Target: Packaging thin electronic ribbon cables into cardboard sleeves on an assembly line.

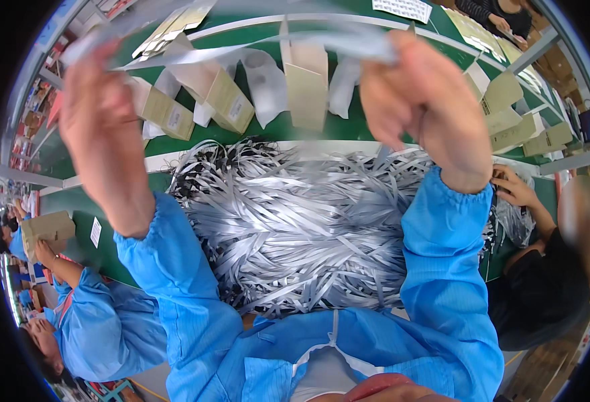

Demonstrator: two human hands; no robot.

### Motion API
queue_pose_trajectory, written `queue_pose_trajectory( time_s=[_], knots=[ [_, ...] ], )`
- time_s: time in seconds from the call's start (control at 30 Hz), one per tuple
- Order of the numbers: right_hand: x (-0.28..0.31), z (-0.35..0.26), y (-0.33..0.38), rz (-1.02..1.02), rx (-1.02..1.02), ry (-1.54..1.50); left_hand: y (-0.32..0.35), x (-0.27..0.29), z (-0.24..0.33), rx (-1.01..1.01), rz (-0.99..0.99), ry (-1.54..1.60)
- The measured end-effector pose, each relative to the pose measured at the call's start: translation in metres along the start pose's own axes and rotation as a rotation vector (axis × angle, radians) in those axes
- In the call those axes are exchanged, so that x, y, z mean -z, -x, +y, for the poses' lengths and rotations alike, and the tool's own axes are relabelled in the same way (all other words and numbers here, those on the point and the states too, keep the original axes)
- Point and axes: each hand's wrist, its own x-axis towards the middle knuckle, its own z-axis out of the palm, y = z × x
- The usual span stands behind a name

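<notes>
Both my arms, in blue sleeves, are raised over the table. A pale grey flat strap (241, 52), smeared by motion, stretches between my hands near the top of the view. My left hand (100, 100) pinches one end and my right hand (419, 94) grips the other. Both hands are blurred, so single fingers are hard to make out. Below them a large heap of silver-grey flat straps (308, 228) covers the table in front of me, with black bits showing at its far left edge.
Beyond the heap stand open cream cardboard boxes (306, 94) and white wrapped pieces (263, 84) on the green table (278, 130). A co-worker at left handles a brown box (49, 228). Another person's hand at right touches a clear plastic bag (515, 221). Further boxes (503, 100) stand at right.
</notes>
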Motion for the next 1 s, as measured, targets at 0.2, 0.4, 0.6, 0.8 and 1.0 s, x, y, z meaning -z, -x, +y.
queue_pose_trajectory(
  time_s=[0.2,0.4,0.6,0.8,1.0],
  knots=[
    [-0.010,-0.001,-0.016,0.223,0.450,-0.609,0.037,-0.074,-0.074,0.247,-0.644,-0.440],
    [0.046,0.023,-0.024,0.192,0.293,-0.721,0.084,-0.104,-0.106,0.846,-0.835,0.363],
    [0.032,0.023,-0.020,0.890,0.507,0.566,0.054,-0.094,-0.084,0.832,-0.568,0.156],
    [0.000,0.046,-0.027,-0.024,0.114,0.491,0.051,-0.089,-0.074,0.543,-0.309,-0.026],
    [0.010,0.065,-0.040,-0.163,-0.124,0.291,0.045,-0.094,-0.066,0.582,-0.218,-0.083]
  ],
)
